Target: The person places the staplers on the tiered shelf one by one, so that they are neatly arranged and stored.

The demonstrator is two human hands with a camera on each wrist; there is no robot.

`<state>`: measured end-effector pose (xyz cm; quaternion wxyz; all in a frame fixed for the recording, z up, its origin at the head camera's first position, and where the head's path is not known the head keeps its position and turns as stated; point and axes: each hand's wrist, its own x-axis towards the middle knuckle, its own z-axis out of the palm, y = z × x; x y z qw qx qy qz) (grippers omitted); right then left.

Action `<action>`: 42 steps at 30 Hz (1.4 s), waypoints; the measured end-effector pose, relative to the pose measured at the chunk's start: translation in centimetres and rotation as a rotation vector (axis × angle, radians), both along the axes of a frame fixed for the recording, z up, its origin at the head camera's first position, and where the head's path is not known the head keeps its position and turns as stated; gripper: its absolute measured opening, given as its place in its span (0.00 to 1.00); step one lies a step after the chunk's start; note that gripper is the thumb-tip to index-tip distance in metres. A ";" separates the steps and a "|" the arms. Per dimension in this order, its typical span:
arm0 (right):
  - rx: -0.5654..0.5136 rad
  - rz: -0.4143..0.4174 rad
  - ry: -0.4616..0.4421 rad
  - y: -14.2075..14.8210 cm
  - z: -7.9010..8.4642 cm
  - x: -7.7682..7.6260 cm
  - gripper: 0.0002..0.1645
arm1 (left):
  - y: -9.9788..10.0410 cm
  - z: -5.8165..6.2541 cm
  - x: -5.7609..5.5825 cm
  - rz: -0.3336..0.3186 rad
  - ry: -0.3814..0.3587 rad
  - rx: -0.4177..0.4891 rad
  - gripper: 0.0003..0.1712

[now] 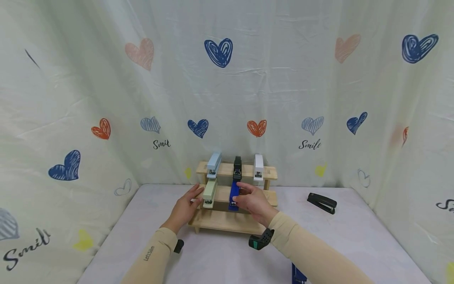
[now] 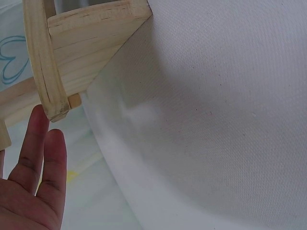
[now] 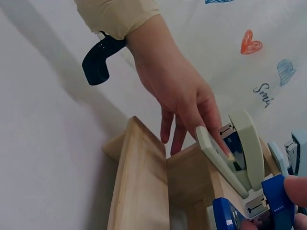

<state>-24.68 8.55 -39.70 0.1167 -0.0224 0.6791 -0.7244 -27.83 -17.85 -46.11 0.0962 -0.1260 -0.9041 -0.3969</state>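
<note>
My right hand (image 1: 256,202) pinches a dark blue stapler (image 1: 234,193) at the middle tier of a wooden three-tier rack (image 1: 227,223). In the right wrist view, finger and thumb sit on either side of the blue stapler (image 3: 279,203). My left hand (image 1: 185,209) is at the rack's left end, its fingers extended beside a pale green stapler (image 1: 210,192) on the same tier. Fingertips reach the rack's wooden end piece (image 2: 45,62) in the left wrist view. Along the top tier stand a light blue stapler (image 1: 214,165), a black stapler (image 1: 237,167) and a white stapler (image 1: 258,166).
Another black stapler (image 1: 322,202) lies on the white table (image 1: 340,236) right of the rack. Near the front edge, a second blue stapler (image 1: 298,274) is partly hidden by my right sleeve. A curtain with printed hearts (image 1: 234,94) hangs behind and on both sides.
</note>
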 end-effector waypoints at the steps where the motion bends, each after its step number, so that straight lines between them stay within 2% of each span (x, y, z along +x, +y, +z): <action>1: 0.000 0.000 0.001 0.0 0.0 0.0 0.39 | 0.0 0.0 0.0 -0.001 -0.001 -0.002 0.26; 12: 0.027 -0.004 0.019 0.3 0.1 0.0 0.39 | 0.0 -0.1 0.0 -0.002 0.006 -0.001 0.26; 17: 0.063 0.061 0.069 2.2 0.3 0.4 0.40 | 0.0 0.0 0.2 -0.003 0.008 0.005 0.26; 23: 0.175 0.147 0.124 8.6 0.1 0.6 0.37 | 0.0 0.1 0.0 0.004 -0.009 0.013 0.25; 26: 0.244 0.136 0.131 12.9 -0.2 0.6 0.37 | 0.0 0.0 -0.1 0.004 -0.020 0.016 0.25; 31: 0.332 0.030 0.126 19.7 -0.8 0.5 0.43 | -0.1 0.1 0.1 -0.002 -0.023 0.017 0.26; 35: 0.346 -0.042 0.124 24.3 -1.4 0.5 0.43 | -0.1 0.0 0.1 -0.010 -0.019 0.026 0.26; 42: 0.432 -0.150 0.132 29.1 -3.1 0.6 0.42 | -0.1 -0.2 0.1 -0.024 0.007 0.026 0.26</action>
